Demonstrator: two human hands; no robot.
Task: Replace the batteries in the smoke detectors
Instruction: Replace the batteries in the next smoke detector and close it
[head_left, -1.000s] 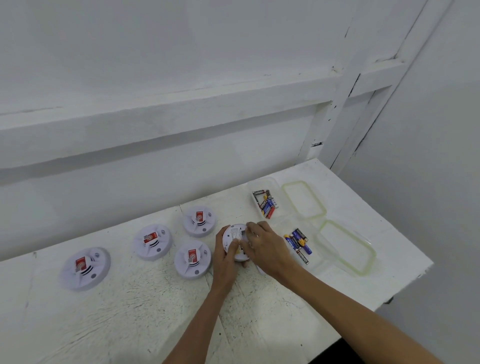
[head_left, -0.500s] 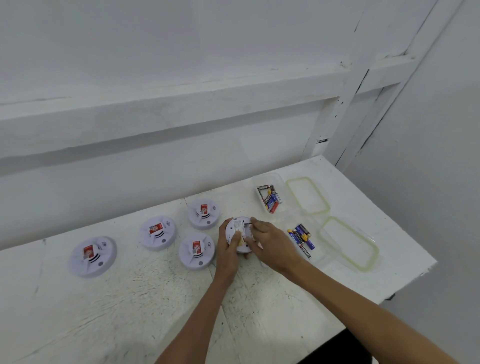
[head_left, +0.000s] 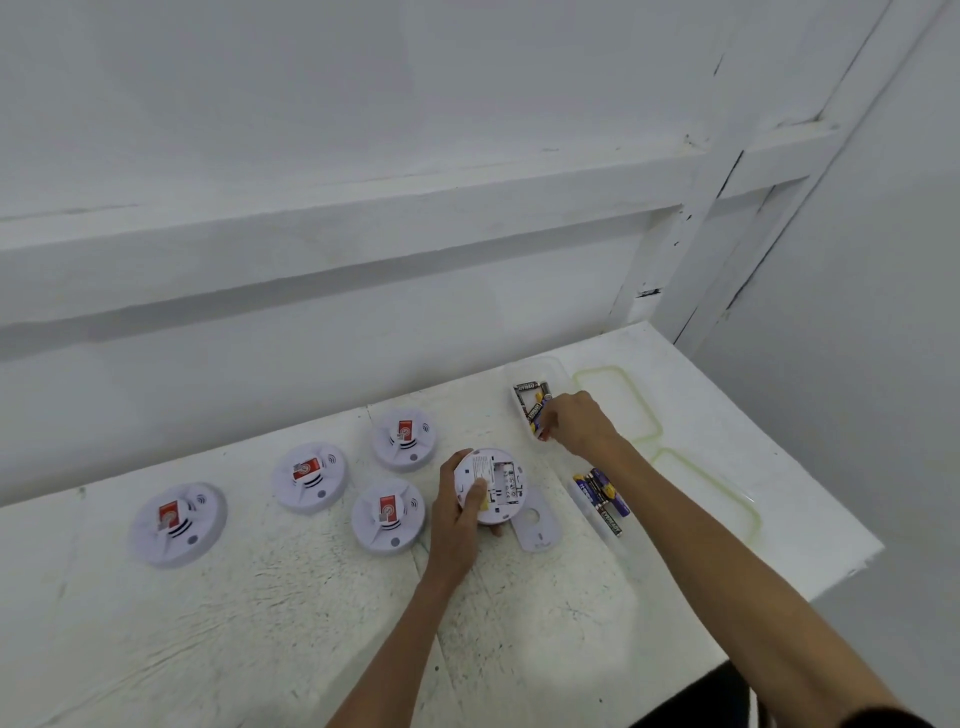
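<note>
Head view — the left hand (head_left: 457, 514) grips the upturned smoke detector (head_left: 498, 483) over the counter (head_left: 260, 597), bay open; the right hand (head_left: 579, 423) reaches among batteries (head_left: 531, 401) in the far tub (head_left: 535, 360), grasp unclear. Hold the detector level — match polarity marks when seating cells.

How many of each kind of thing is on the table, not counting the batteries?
Smoke detectors: 5
Clear tubs: 2
Tub lids: 2
Battery cover: 1
Total: 10
</note>
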